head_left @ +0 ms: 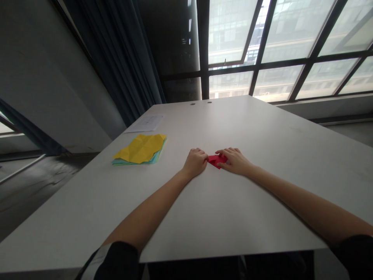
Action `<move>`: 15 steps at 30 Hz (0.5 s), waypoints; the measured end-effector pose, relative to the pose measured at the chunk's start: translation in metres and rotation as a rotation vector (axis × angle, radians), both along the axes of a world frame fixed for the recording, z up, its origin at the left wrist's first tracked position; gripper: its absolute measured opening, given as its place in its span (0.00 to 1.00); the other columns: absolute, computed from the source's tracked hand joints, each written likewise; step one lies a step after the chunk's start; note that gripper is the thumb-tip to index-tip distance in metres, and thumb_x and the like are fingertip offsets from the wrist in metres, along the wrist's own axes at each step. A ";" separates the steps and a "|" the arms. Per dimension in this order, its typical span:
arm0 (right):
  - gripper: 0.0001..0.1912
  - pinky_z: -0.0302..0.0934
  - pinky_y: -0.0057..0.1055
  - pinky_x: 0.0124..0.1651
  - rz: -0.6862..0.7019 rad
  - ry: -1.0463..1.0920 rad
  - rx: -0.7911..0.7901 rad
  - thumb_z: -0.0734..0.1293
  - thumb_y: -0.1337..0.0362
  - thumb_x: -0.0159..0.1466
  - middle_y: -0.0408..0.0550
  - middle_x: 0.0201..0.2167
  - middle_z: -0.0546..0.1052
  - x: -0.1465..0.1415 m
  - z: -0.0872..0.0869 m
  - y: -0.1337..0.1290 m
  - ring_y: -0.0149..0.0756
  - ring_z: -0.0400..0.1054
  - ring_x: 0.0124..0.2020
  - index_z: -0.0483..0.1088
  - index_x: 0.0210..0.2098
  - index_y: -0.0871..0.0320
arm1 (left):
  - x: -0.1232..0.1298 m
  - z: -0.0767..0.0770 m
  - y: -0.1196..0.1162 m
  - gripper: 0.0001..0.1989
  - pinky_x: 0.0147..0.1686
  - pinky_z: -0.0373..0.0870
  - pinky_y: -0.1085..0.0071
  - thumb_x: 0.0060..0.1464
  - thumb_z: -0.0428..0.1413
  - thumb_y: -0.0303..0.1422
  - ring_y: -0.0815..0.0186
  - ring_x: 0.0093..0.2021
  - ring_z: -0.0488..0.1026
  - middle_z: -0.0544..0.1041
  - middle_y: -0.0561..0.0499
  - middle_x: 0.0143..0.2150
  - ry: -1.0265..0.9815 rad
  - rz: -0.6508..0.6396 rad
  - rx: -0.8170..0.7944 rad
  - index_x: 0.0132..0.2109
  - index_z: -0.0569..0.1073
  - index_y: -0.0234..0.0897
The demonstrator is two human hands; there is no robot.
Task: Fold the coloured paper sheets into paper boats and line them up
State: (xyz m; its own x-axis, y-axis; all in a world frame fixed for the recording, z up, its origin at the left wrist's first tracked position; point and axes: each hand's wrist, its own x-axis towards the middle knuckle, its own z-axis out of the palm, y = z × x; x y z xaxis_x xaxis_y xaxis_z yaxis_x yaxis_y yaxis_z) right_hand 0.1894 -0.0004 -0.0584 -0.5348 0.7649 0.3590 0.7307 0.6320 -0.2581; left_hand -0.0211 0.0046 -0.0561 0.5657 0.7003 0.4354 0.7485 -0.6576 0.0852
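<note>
A small folded piece of red paper [215, 160] lies between my hands on the white table [180, 132]. My left hand [196, 162] has its fingers closed on the paper's left end. On the other side, my right hand [234, 161] grips the right part between thumb and fingers, which cover some of it. The red paper's lower point shows between the two hands.
At the left is a stack of coloured sheets, a creased yellow sheet [141, 147] on top and blue-green ones beneath. Behind it lies a white printed sheet [146, 123]. Two dark round holes sit near the table's far edge, before a curtain and windows.
</note>
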 end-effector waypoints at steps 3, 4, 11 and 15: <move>0.20 0.51 0.40 0.46 0.017 -0.034 0.022 0.60 0.51 0.59 0.51 0.43 0.73 0.000 0.000 0.000 0.43 0.63 0.43 0.66 0.48 0.54 | 0.000 -0.001 0.000 0.09 0.42 0.60 0.65 0.50 0.49 0.25 0.63 0.38 0.68 0.75 0.48 0.33 0.026 -0.019 -0.011 0.32 0.74 0.36; 0.20 0.51 0.40 0.46 0.022 -0.041 0.026 0.60 0.51 0.60 0.51 0.42 0.73 0.001 -0.001 0.000 0.42 0.63 0.43 0.67 0.47 0.53 | 0.000 -0.001 0.000 0.09 0.42 0.61 0.65 0.50 0.49 0.25 0.64 0.37 0.69 0.75 0.48 0.33 0.029 -0.019 -0.019 0.32 0.74 0.36; 0.15 0.51 0.39 0.46 0.115 0.005 0.054 0.56 0.56 0.64 0.49 0.38 0.73 0.001 0.000 0.001 0.38 0.63 0.41 0.73 0.37 0.53 | 0.001 -0.001 0.000 0.09 0.39 0.62 0.66 0.50 0.49 0.26 0.63 0.36 0.69 0.74 0.48 0.33 0.053 0.012 -0.027 0.31 0.74 0.36; 0.16 0.52 0.38 0.46 0.225 0.026 0.062 0.56 0.58 0.64 0.48 0.33 0.74 0.001 0.001 0.000 0.37 0.64 0.39 0.72 0.31 0.55 | 0.002 0.001 -0.002 0.08 0.39 0.62 0.66 0.49 0.49 0.25 0.62 0.35 0.69 0.74 0.48 0.33 0.067 0.029 -0.044 0.31 0.74 0.36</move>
